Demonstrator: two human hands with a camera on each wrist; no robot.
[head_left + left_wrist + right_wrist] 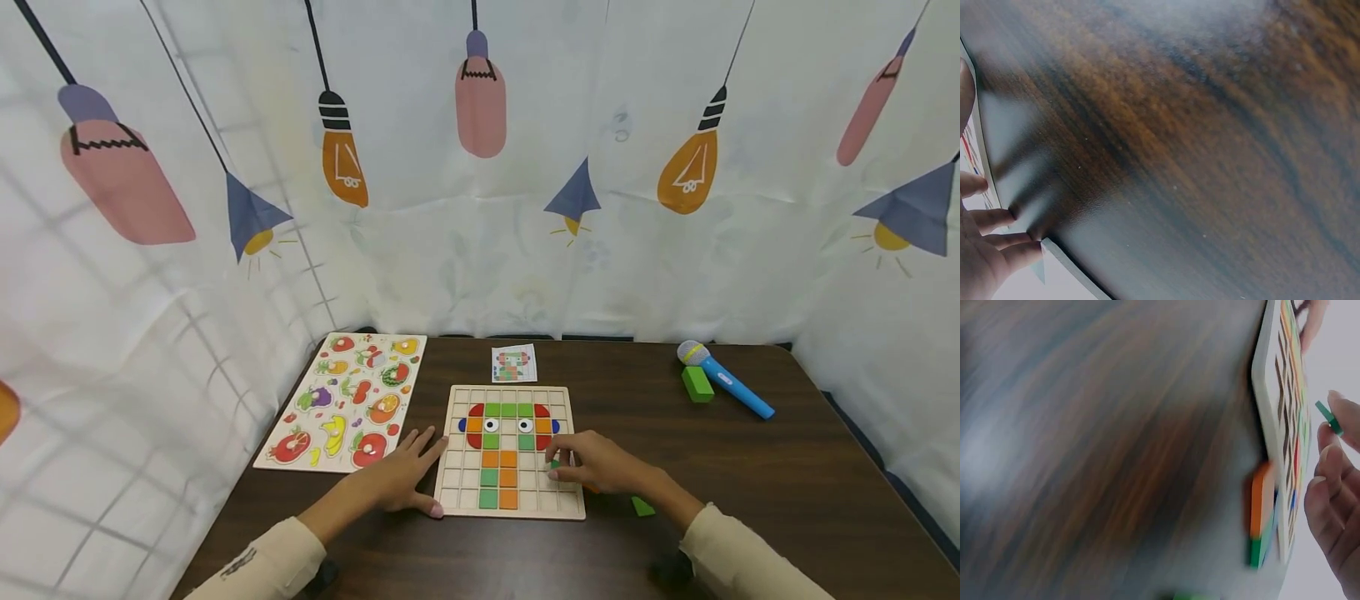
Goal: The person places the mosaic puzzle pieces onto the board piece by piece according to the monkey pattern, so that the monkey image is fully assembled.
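Note:
A wooden grid board [540,500] lies on the table, with coloured tiles set in its cells as a figure with two round eyes. My right hand [596,463] is above the board's right side. Between thumb and fingertip it pinches a small green tile [1331,420], held clear of the board in the right wrist view. My left hand [405,472] has its fingers spread, with fingertips and thumb at the board's left edge. An orange piece [1262,500] and a green piece [1254,551] lie beside the board's right edge, mostly hidden by the right hand in the head view.
A printed fruit board [352,425] lies at the left. Behind the grid is a small picture card [513,363]. A blue toy microphone [735,387] and a green block [697,385] are at the back right. Another green piece [642,506] lies by the right forearm.

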